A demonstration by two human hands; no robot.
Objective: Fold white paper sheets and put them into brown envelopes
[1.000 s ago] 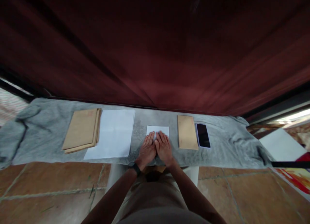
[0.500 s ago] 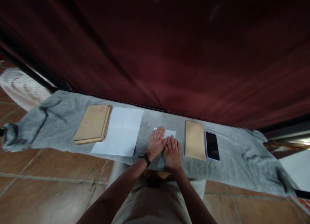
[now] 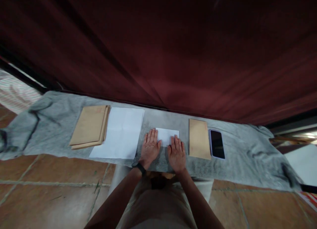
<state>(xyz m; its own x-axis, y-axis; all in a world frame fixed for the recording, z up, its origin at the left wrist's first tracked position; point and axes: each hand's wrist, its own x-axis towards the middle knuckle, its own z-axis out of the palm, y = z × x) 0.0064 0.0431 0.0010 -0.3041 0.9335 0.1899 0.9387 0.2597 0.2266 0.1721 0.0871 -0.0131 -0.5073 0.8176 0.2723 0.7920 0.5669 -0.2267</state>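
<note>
Folded white paper (image 3: pixel 167 135) lay on the grey cloth (image 3: pixel 49 130) straight ahead of the person, between the loose white sheets (image 3: pixel 119 133) on its left and a single brown envelope (image 3: pixel 198 139) on its right. Both hands were spread open, palms down, gripping nothing. The left hand (image 3: pixel 150 148) rested at the paper's near left corner, its thumb just over the edge. The right hand (image 3: pixel 176 153) had its fingertips across the near right corner. Held flat like that, they seemed to pin the paper to the soft cloth, with a gap between them that left its middle and far edge uncovered. A black wristband (image 3: pixel 140 168) sat on the left wrist.

A stack of brown envelopes (image 3: pixel 89 126) lay just beside the white sheets, their long edges touching or nearly so. A dark-screened phone (image 3: pixel 217 144) lay close against the single envelope's right side. The items ran in one row along the cloth, each apart from the paper, which probably kept everything within easy reach.

Open cloth showed on both sides of the paper, a narrow strip on each. Behind it a maroon curtain (image 3: pixel 158 57) hung down to the cloth's far edge, so little room lay that way. Nearer, the cloth's front edge ended at the tiled floor (image 3: pixel 49 189), just behind the wrists. The widest free stretches were the rumpled ends of the cloth, far left and far right.
</note>
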